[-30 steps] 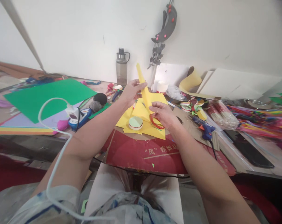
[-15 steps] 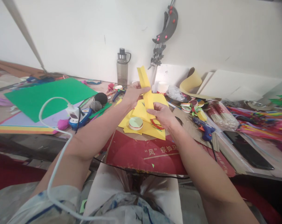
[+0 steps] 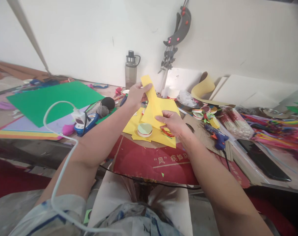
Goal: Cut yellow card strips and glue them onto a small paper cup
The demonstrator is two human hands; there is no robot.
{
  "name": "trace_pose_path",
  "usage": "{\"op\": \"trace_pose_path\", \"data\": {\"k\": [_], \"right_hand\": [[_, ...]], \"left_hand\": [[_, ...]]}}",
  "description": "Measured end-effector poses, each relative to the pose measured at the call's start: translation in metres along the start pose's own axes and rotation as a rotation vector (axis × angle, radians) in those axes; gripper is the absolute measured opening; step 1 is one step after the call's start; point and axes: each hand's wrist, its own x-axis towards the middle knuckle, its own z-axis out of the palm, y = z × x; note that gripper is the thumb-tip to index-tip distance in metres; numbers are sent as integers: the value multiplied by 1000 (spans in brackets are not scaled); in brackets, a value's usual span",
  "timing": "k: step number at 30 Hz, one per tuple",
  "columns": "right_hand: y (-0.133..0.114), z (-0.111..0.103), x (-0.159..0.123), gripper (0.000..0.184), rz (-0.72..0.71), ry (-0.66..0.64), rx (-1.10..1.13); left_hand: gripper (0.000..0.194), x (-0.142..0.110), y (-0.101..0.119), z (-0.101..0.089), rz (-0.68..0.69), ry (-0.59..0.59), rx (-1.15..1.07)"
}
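A long strip of yellow paper (image 3: 152,100) slants between my two hands. My left hand (image 3: 137,95) pinches its upper end, thumb on the near face. Lower down, my right hand (image 3: 172,122) grips the other end between thumb and fingers. Beneath the strip lie several yellow sheets (image 3: 167,141), some overlapping. A round disc-shaped piece with a pale green top and a white side (image 3: 144,129) rests on these sheets, just below the strip. Beside my right hand sits a red-handled tool (image 3: 167,132), partly hidden.
Red cardboard (image 3: 149,167) covers the near table edge. A blue glue gun (image 3: 220,141) and a black phone (image 3: 263,160) lie right. A power strip (image 3: 86,124) with a white cable (image 3: 67,157), green sheet (image 3: 55,101) and bottle (image 3: 131,72) are left and behind.
The strip's upper end has come down and to the left with my left hand, and its face has turned flatter toward me. My right hand keeps its hold low on it.
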Motion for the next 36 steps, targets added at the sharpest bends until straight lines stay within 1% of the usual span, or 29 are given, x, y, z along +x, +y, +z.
{"op": "trace_pose_path", "data": {"k": [3, 8, 10, 12, 16, 17, 19, 21, 22, 24, 25, 26, 28, 29, 30, 32, 33, 36], "right_hand": [[0, 0, 0, 28, -13, 9, -15], [0, -1, 0, 30, -11, 11, -10], [0, -2, 1, 31, -12, 20, 0], [1, -2, 2, 33, -13, 40, 33], [2, -4, 6, 39, -24, 92, 114], [1, -5, 7, 41, -34, 99, 122], [-2, -10, 8, 42, -71, 114, 99], [-8, -16, 6, 37, -123, 158, -24], [-11, -20, 5, 32, -150, 191, -146], [-17, -27, 2, 18, -168, 255, -514], [-19, -30, 0, 10, -145, 263, -729], [-20, -31, -1, 8, -99, 244, -940], [-20, -30, -4, 23, 35, 132, -1278], [-19, -28, -5, 30, 99, 66, -1387], [-18, -26, -5, 36, 141, 14, -1460], [-14, -21, -5, 43, 174, -23, -1525], [-12, -19, -4, 47, 179, -16, -1531], [-4, -17, 1, 56, 189, 36, -1488]], "left_hand": [[32, 1, 0, -1, 7, -18, -29], [32, 3, 1, -2, 46, 9, -55], [33, 3, 1, -1, 44, 3, -66], [34, 1, 0, 1, -3, -53, -49], [34, -6, -9, 6, -117, -262, 45], [33, -7, -11, 7, -120, -288, 63], [31, -6, -14, 6, -97, -277, 78], [30, -2, -15, 2, -64, -207, 58], [31, 2, -15, -1, -53, -168, 40], [31, 9, -14, -8, -53, -92, -1], [30, 12, -14, -11, -59, -62, -19], [28, 14, -13, -15, -67, -35, -34], [21, 17, -13, -19, -78, 4, -45], [17, 18, -13, -20, -81, 23, -43], [13, 18, -12, -20, -82, 41, -41], [5, 17, -11, -17, -80, 66, -41], [3, 16, -11, -16, -81, 69, -44], [7, 13, -10, -11, -88, 54, -60]]}}
